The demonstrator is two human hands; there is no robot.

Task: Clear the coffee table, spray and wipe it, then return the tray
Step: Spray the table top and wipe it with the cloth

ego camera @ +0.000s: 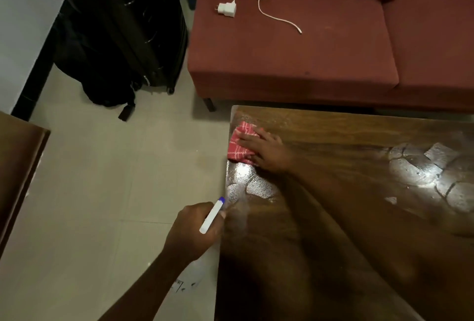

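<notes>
right hand (265,152): our fingers lie flat, pressing the cloth (239,144) under them onto the table (346,125) corner | left hand (195,230): we grip the sprayer (212,216), fingers curled round it, beside the table edge

The spray bottle (212,215) looks mostly hidden beneath the left hand (192,233).

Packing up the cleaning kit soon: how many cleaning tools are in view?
2. A red checked cloth under the right hand near the coffee table's far left corner; a white spray bottle gripped in the left hand beside its left edge. More may be hidden.
</notes>
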